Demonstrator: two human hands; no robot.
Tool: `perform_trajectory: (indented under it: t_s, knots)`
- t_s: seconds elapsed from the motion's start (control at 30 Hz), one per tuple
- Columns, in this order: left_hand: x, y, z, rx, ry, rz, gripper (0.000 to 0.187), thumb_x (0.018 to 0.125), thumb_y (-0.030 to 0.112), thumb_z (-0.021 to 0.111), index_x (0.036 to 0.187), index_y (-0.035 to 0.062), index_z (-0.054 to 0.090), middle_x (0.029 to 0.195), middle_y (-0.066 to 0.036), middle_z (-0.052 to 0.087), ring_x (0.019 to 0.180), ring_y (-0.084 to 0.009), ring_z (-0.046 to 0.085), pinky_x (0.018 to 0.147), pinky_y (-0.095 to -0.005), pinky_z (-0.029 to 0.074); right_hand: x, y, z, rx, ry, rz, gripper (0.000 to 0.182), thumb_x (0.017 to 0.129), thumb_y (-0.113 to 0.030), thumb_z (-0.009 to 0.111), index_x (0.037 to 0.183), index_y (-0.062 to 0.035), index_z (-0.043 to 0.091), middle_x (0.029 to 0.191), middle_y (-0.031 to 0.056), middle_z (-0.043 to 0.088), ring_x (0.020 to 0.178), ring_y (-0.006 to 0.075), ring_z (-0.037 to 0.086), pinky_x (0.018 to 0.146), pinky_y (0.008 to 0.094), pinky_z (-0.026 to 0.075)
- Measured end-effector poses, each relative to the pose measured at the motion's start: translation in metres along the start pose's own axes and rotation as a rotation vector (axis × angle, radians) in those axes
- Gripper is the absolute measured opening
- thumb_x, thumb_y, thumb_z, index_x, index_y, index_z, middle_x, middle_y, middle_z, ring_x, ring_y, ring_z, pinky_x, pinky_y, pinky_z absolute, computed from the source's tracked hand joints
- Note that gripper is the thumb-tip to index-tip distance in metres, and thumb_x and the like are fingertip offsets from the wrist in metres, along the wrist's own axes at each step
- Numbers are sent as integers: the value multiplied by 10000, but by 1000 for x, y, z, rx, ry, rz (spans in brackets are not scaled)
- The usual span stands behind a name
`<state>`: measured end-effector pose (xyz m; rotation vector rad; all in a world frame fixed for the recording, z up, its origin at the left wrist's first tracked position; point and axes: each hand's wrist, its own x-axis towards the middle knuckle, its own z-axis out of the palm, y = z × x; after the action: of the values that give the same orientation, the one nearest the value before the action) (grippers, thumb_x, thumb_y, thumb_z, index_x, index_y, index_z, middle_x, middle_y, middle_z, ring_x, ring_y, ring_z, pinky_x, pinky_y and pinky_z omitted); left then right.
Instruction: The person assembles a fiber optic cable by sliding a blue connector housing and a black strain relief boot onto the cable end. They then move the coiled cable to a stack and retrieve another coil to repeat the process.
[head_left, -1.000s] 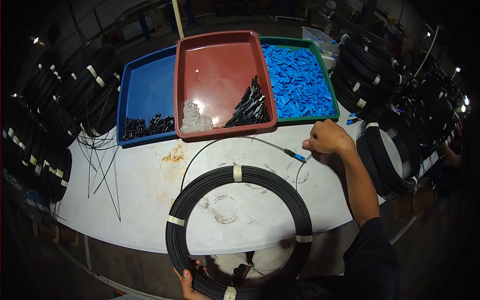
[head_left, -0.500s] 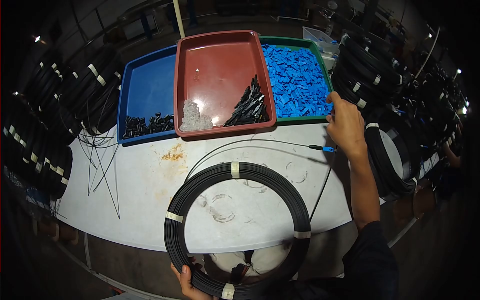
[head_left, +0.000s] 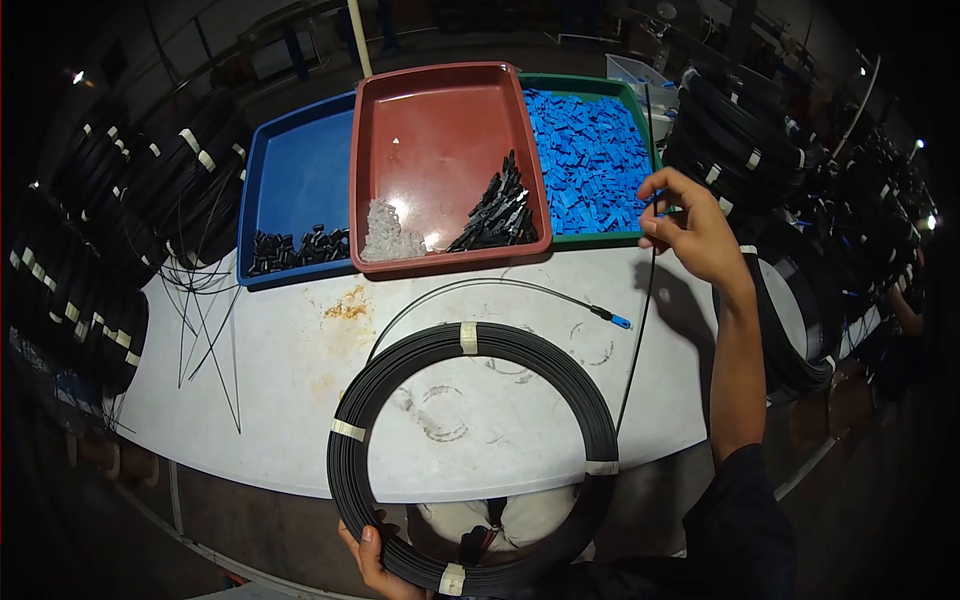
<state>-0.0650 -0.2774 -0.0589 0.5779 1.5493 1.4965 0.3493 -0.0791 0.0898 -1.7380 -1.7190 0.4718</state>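
Note:
A large coil of black cable, bound with pale tape bands, stands over the table's front edge. My left hand is closed around its lower left rim, thumb on the near side. One cable end rises from the coil's right side. My right hand has thumb and index finger bent around this cable, which sticks up above the fingers. The coil's other end arcs over the table to a connector with a black body and blue tip.
Behind the coil are a blue tray with black pieces, a red tray with clear and black parts, and a green tray full of blue parts. More cable coils stand left, others right. Stains mark the white table.
My right hand has shifted slightly left and down at the green tray's corner, and the cable now stands up above it. The blue-tipped connector has swung left and down. The left hand stays put.

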Motion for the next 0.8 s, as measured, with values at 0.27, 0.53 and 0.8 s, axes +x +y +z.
perform_trajectory:
  t_s: [0.27,0.53,0.8]
  knots:
    - [8,32,20,69,-101,281,892,754,139,692,1523,-47,281,1473,-192,404,1340,-303,433,1163,-380,280,21,-13,73,985,104,-61,252,1014,-77,578,1233,-42,459,994,123,637,604,83,580,462,206,440]
    - [46,53,9,550,-337,509,914,636,49,714,1489,-60,404,1384,-227,488,1286,-355,515,1117,-412,384,87,-70,144,756,-32,127,196,981,-85,594,1162,-13,580,880,81,671,565,69,515,453,218,386]
    - [72,72,11,638,-495,623,867,623,55,745,1433,-76,466,1290,-255,538,1197,-371,578,1035,-411,464,73,-117,207,372,-228,-410,137,882,-104,689,924,23,663,766,120,687,702,196,648,695,357,512]
